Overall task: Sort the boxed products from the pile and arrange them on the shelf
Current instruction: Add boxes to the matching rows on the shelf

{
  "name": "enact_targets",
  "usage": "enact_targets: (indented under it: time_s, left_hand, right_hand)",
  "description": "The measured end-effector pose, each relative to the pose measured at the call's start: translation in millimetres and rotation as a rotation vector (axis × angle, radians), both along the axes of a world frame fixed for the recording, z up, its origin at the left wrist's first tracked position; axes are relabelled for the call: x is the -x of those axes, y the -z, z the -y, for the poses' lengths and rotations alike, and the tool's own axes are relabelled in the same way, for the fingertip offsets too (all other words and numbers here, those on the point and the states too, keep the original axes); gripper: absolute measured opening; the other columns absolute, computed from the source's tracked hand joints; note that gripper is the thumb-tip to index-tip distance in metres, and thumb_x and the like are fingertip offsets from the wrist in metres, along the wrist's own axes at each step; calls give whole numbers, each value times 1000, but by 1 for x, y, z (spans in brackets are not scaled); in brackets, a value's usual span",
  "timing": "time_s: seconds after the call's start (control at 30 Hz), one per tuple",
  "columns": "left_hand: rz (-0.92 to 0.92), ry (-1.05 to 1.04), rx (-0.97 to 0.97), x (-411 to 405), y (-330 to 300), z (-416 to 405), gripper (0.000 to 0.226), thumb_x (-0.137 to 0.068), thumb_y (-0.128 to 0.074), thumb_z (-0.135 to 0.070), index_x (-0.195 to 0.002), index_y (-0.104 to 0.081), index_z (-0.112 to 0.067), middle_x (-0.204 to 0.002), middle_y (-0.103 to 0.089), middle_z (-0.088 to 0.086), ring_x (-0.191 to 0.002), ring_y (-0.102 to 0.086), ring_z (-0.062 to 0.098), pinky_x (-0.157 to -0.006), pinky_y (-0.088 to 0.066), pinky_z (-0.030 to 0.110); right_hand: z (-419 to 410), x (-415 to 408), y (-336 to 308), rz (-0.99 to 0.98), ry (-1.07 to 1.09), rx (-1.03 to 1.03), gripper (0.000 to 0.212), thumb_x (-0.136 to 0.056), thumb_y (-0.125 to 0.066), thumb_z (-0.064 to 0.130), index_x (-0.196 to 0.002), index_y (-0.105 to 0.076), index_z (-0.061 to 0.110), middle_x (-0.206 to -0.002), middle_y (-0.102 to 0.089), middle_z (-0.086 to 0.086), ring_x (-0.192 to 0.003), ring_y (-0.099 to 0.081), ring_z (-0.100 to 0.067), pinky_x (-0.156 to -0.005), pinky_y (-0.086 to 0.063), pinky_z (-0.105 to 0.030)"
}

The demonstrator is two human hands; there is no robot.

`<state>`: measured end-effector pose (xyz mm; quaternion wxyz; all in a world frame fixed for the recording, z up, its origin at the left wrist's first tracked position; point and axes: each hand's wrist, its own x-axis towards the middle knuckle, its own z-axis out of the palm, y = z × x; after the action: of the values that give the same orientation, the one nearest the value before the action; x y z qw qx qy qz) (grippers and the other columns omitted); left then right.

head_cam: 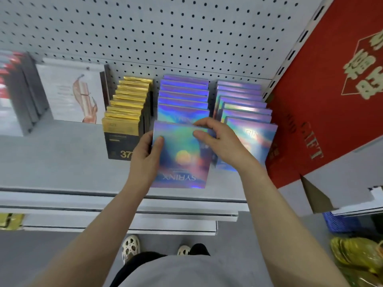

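Note:
A flat holographic box (182, 160) marked SYRINX stands at the front of the middle row on the grey shelf (62, 162). My left hand (145, 156) grips its left edge, thumb on the front face. My right hand (219, 141) pinches its top right corner, fingers curled over the top edge. Behind it stands a row of the same holographic boxes (183, 96). A second holographic row (246, 112) stands to the right, partly hidden by my right hand.
A row of gold-and-black boxes (126, 121) stands to the left, then a white box (72, 92) and dark boxes (24, 83). A big red gift box (323, 100) leans at the right. Grey pegboard (165, 34) backs the shelf. Gold packages (356, 257) lie low right.

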<state>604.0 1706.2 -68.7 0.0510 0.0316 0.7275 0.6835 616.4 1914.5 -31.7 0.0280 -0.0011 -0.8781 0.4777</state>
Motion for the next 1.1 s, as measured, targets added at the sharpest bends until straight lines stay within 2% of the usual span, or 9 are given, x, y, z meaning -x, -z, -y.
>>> enact_targets:
  time_s: [0.13, 0.23, 0.3, 0.37, 0.43, 0.57, 0.73, 0.87, 1.1]
  left_hand:
    - [-50, 74, 288, -1, 23, 12, 52, -88, -56, -42, -138, -49, -29, -127, -59, -2, -109, -62, 12, -90, -55, 43]
    - [-87, 71, 396, -9, 34, 12, 57, -92, -62, -28, -145, -39, -30, -129, -51, -5, -111, -56, 10, -91, -50, 30]
    - [-76, 77, 447, -11, 39, 12, 64, -92, -63, -22, -148, -33, -27, -131, -49, -2, -113, -54, 12, -91, -49, 29]
    - [-81, 110, 469, -10, 44, 13, 69, -91, -64, -23, -150, -28, -27, -135, -50, 2, -118, -54, 18, -93, -53, 40]
    - [-82, 126, 472, -7, 50, 15, 72, -90, -64, -28, -151, -24, -30, -136, -50, 2, -119, -54, 23, -91, -54, 47]
    - [-46, 95, 471, 1, 54, 11, 72, -84, -62, -35, -148, -29, -33, -132, -56, 0, -116, -56, 24, -89, -54, 48]
    - [-32, 89, 451, 8, 52, 7, 70, -85, -65, -23, -147, -32, -31, -134, -54, 0, -121, -53, 25, -92, -53, 49]
    - [-51, 60, 482, 5, 56, 2, 74, -88, -65, -11, -150, -26, -25, -139, -46, 10, -126, -43, 24, -96, -47, 36]
    - [-65, 47, 507, -5, 56, 12, 59, -91, -63, -17, -145, -39, -19, -131, -55, 8, -118, -54, 23, -97, -48, 35]
  right_hand:
    - [3, 8, 16, -33, 66, -79, 22, -96, -61, 14, -118, -61, 9, -110, -53, 4, -100, -51, -3, -88, -33, -4]
    - [7, 16, 24, -65, 84, -84, 22, -96, -61, 14, -117, -61, 8, -111, -54, -1, -102, -49, -4, -89, -31, -3]
    - [10, 23, 26, -94, 93, -123, 23, -95, -62, 14, -117, -61, 7, -115, -56, -7, -102, -48, -3, -90, -30, -2]
    - [10, 28, 29, -165, 91, -262, 30, -90, -67, 15, -119, -63, 8, -116, -57, -11, -107, -51, -16, -93, -31, -10]
    - [7, 32, 32, -216, 47, -454, 49, -78, -77, 18, -124, -62, 11, -115, -55, -11, -109, -51, -27, -95, -33, -23]
    - [11, 33, 36, -221, 46, -622, 73, -64, -83, 15, -133, -58, 18, -117, -52, -10, -108, -49, -31, -95, -36, -35]
    - [16, 37, 37, -265, 100, -689, 73, -60, -83, 12, -129, -61, 18, -114, -54, -8, -109, -48, -32, -92, -37, -38]
    - [15, 37, 36, -255, 91, -712, 70, -64, -82, 14, -131, -59, 19, -116, -53, -8, -111, -48, -32, -94, -38, -38]
    - [15, 34, 34, -266, 87, -754, 68, -71, -80, 19, -134, -57, 17, -118, -54, -10, -110, -49, -34, -95, -38, -39]
